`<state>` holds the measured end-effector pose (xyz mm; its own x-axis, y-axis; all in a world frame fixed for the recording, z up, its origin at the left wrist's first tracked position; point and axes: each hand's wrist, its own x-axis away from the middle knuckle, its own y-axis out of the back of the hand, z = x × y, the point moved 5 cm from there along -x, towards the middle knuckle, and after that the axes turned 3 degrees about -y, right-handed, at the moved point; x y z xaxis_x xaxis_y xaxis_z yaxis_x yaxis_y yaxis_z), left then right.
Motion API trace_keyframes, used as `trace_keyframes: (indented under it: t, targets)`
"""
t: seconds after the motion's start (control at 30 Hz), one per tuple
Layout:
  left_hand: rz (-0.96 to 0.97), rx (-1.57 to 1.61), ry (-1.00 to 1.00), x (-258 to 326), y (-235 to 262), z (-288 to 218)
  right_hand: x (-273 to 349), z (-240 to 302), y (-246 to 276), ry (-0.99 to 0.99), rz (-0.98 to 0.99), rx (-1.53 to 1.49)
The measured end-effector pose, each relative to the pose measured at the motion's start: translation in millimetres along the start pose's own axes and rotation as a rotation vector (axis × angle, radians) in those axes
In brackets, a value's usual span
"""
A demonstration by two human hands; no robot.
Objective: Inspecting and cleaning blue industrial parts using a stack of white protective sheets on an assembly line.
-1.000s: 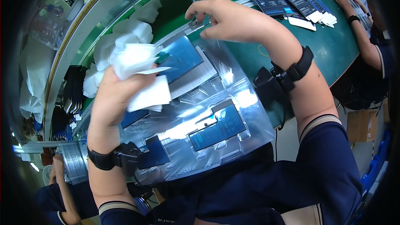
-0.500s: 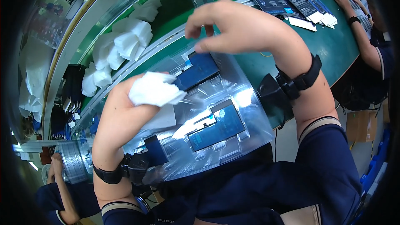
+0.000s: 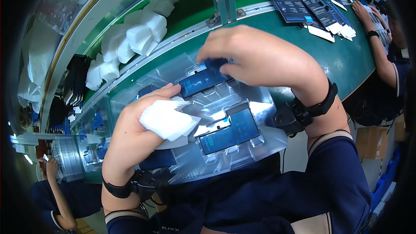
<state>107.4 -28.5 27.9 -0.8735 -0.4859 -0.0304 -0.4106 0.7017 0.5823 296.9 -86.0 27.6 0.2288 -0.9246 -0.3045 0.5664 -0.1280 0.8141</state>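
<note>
A clear plastic tray (image 3: 229, 158) holds flat dark-blue battery packs with black ends in its moulded recesses. The far battery pack (image 3: 203, 81) lies between my hands. My left hand (image 3: 149, 112) is closed on a crumpled white wipe (image 3: 168, 120); its fingertips reach the left end of that pack. My right hand (image 3: 236, 56) is over the pack's right end, thumb and fingers apart, slightly blurred, with some fingertips hidden. A near battery pack (image 3: 229, 133) rests in its recess, touched by neither hand. Another dark pack (image 3: 158, 159) shows below my left wrist.
White wipes (image 3: 141, 34) are heaped along the ledge beyond a metal rail. Dark printed cards (image 3: 288, 6) lie at the far right of the green table (image 3: 346, 60). One co-worker's forearm (image 3: 381, 54) is at the right; another's arm (image 3: 58, 195) is at lower left. A cardboard box (image 3: 372, 142) stands below.
My right hand has lowered onto the far battery pack's right end. My left hand, still holding the wipe, has its fingers stretched to that pack's left end. The view has shifted slightly.
</note>
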Motion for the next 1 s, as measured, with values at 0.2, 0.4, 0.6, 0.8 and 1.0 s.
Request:
trace_keyframes:
  t: [0.2, 0.4, 0.6, 0.8, 1.0]
  targets:
    - [-0.145, 0.261, 0.041, 15.3, 24.2, -0.3, 1.7, -16.5, 2.0, -0.046, -0.011, -0.08]
    - [-0.43, 0.31, 0.122, 51.2, 53.1, 17.0, 1.5, -27.4, -5.6, 0.033, 0.054, -0.044]
    - [-0.78, 0.576, 0.005, 135.7, 117.5, 54.8, -3.9, -37.6, -1.4, -0.15, 0.112, -0.396]
    - [-1.085, 0.676, 0.232, 264.5, 200.6, 108.5, -10.2, 0.3, 47.6, -0.253, -0.031, -0.648]
    - [-0.89, 0.268, 0.905, 349.5, 236.0, 178.3, -66.9, 74.7, 46.6, -0.154, -0.043, -0.954]
